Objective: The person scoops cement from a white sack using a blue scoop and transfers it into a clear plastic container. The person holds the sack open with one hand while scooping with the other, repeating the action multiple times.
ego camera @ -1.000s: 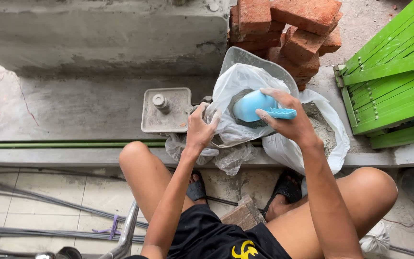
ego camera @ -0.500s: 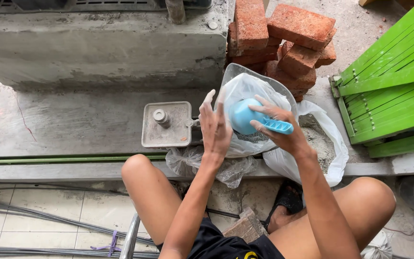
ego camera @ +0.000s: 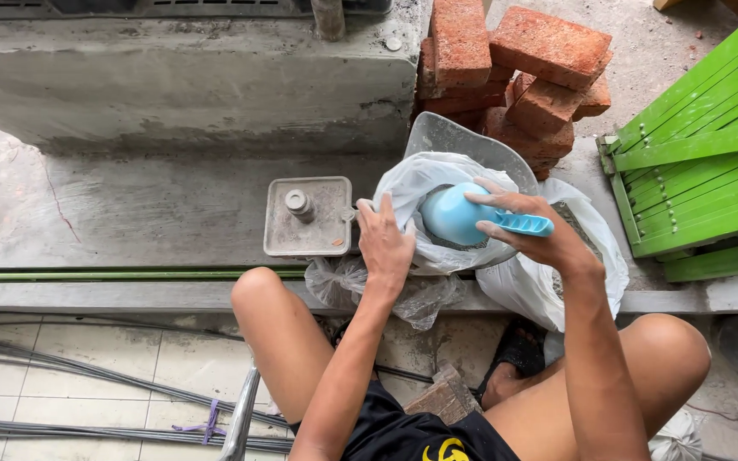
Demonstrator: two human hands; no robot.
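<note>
My right hand (ego camera: 530, 229) grips a light blue plastic scoop (ego camera: 463, 215) by its ribbed handle, with the bowl tipped down into the mouth of a clear plastic bag (ego camera: 424, 183). My left hand (ego camera: 384, 245) holds the left rim of that bag, fingers spread against the plastic. The bag rests in a grey metal pan (ego camera: 459, 141) on the concrete ledge. A second white bag (ego camera: 591, 248) of grey sandy material lies just right of my right wrist. I am squatting, knees on either side.
A stack of red bricks (ego camera: 514, 68) stands behind the pan. Green wooden slats (ego camera: 702, 162) lie to the right. A square grey metal plate with a bolt (ego camera: 309, 215) sits left of the bag. Cables (ego camera: 87, 384) run over the tiled floor at lower left.
The scoop has tipped further down into the bag. My left hand has slid up along the bag's rim. The view has shifted slightly.
</note>
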